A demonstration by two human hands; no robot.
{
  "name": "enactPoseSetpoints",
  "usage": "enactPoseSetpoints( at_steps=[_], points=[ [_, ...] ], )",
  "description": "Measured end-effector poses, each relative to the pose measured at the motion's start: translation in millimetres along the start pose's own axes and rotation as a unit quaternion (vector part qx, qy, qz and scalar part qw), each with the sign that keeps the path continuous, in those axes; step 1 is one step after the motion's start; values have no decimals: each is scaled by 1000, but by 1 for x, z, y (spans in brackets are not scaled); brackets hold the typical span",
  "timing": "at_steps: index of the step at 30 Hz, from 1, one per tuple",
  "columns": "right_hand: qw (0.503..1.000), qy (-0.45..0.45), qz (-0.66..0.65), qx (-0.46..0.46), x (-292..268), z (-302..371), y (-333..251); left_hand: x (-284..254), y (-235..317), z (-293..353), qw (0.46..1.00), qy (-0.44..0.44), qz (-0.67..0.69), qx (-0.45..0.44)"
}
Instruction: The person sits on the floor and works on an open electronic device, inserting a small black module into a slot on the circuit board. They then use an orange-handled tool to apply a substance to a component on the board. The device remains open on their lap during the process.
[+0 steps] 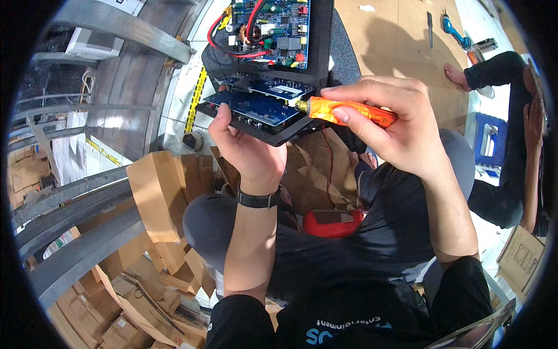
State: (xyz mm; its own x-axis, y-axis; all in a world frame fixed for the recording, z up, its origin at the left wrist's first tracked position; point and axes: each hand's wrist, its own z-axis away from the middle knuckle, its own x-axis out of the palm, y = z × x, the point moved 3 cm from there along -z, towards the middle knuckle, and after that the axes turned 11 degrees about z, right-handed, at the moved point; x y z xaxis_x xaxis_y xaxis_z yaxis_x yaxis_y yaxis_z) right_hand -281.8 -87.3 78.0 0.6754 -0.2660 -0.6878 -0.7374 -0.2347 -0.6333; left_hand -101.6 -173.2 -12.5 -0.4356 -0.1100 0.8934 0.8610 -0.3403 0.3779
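Note:
My left hand point(250, 152) grips the near edge of a black panel point(273, 137) from below, thumb up along its left side. A blue circuit board point(256, 108) lies on that panel, with a smaller board point(285, 88) behind it. My right hand point(401, 125) pinches an orange glue tube point(354, 111) between thumb and fingers. The tube's nozzle points left, at the right edge of the blue board; whether it touches cannot be made out. Farther back, a larger populated circuit board point(279, 35) with red and black wires sits in a black frame.
Metal rails point(87, 238) and cardboard boxes point(160, 198) crowd the left. A red object point(331, 224) lies on the floor below my hands. To the right are a blue stool point(490, 139), another person's leg point(494, 72) and a blue power tool point(455, 32) on cardboard.

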Motion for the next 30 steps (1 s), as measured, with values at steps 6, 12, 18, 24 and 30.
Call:
enactPoseSetpoints(
  at_steps=[6,12,18,24,30],
  points=[
    [999,-2,-37,32,-1,1,5,3,1,2,1000,-9,-3,-8],
    [999,-4,-45,21,2,0,4,2,1,1,1000,-13,-2,-9],
    [999,-14,-46,24,2,-1,4,0,0,-2,1000,-22,-8,-10],
    [997,-24,-66,33,1,-3,6,1,-1,-1,1000,-12,8,-8],
    [994,-49,-77,54,1,-2,7,3,0,-1,1000,-19,1,-9]
  ],
)
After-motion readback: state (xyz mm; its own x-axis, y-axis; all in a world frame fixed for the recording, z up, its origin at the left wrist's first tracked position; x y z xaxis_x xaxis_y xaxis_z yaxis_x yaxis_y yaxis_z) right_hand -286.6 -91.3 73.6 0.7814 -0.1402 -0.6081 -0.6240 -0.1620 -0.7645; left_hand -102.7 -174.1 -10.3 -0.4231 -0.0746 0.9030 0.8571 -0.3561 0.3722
